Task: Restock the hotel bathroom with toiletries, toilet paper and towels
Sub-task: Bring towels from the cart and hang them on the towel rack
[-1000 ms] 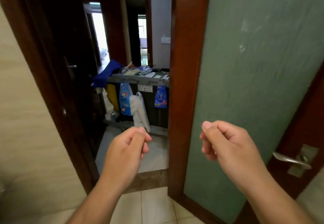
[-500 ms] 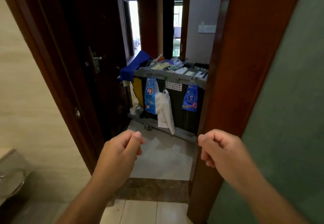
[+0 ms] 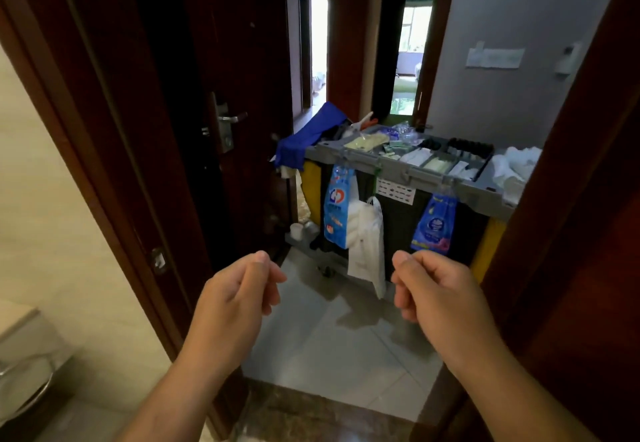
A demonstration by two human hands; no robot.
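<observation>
Doorway. A dark wooden door frame (image 3: pixel 114 151) stands on either side of the hands. Beyond both hands, across pale floor tiles (image 3: pixel 329 344), stands the housekeeping cart (image 3: pixel 398 230), well out of reach.

The cart's grey top tray (image 3: pixel 467 192) lies ahead of and above the hands, with small packets (image 3: pixel 415 157) sorted into compartments. White linen (image 3: pixel 516 168) is piled at the tray end, up and right of the right hand. A blue cloth (image 3: pixel 308 144) is draped off the other end, above the left hand. A blue packet (image 3: pixel 337 209) and a white plastic bag (image 3: pixel 369 241) hang from the rim, seen between the hands. A second blue packet (image 3: pixel 434 225) hangs just above the right hand.

Left hand (image 3: pixel 235 299) and right hand (image 3: pixel 440 296) are both raised, fingers curled in, thumb laid on forefinger. Neither holds anything.

Change: a second ago a green glass door filled the view right of the right hand, and only a strip of the cart showed. Now the door is out of view, the cart is nearer and fuller, and the linen end has come into sight. The hands' curl is unchanged.

Reading: likely heading out to the cart for supplies, with nothing picked up yet.
</observation>
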